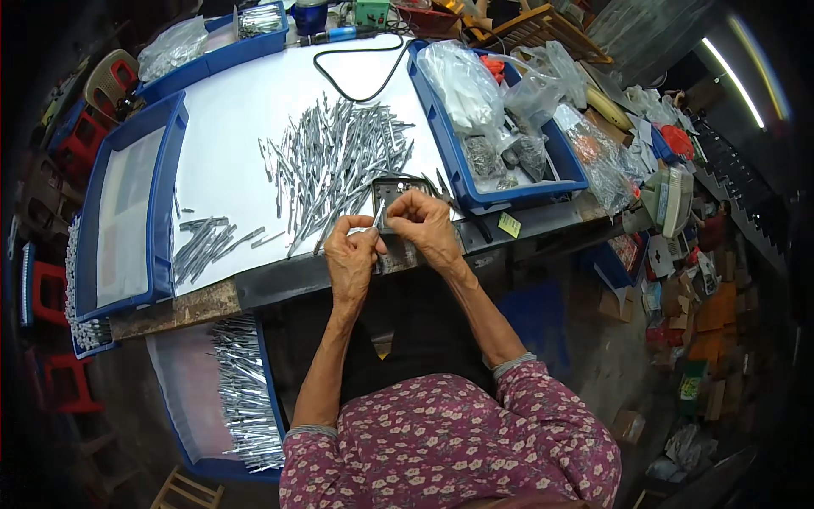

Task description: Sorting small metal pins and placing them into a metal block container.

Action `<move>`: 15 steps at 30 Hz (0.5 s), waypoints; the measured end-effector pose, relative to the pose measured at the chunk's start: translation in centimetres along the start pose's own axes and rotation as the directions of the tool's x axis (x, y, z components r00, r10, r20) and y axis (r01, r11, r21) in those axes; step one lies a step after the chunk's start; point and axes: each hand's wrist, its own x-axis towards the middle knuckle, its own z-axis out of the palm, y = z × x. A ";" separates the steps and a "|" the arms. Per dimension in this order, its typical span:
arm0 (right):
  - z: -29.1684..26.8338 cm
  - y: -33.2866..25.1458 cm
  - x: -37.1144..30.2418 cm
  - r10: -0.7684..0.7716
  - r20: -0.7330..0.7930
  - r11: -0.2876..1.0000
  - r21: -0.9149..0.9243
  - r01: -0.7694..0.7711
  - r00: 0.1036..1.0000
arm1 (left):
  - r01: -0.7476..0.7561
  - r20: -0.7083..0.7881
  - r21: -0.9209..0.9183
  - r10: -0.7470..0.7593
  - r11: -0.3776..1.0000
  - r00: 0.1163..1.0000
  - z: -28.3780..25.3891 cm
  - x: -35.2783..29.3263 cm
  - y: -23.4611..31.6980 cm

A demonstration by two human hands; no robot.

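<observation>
Near the table's front edge, my left hand (351,259) pinches a slim silver metal rod (379,214) between thumb and fingertips. My right hand (431,231) is closed in a pinch beside the rod's upper part; whatever its fingertips hold is too small to make out. Just beyond both hands lies a small dark tray (376,188) with tiny parts in it, partly covered by my right hand. A big heap of similar silver rods (326,153) spreads over the white tabletop behind my hands. To the left lies a smaller pile of rods (203,246).
An empty-looking blue bin (172,204) stands at the left. At the right, a blue bin (445,153) holds plastic bags of parts. Below the table's left side, another blue bin (273,399) holds many rods. A black cord (356,99) and blue electric screwdriver (342,35) lie at the back.
</observation>
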 end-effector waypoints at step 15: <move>1.8 0.4 -0.8 -0.004 -0.051 0.992 0.124 0.010 0.999 | 0.079 0.031 -0.284 -0.073 0.955 0.997 -0.1 0.1 0.2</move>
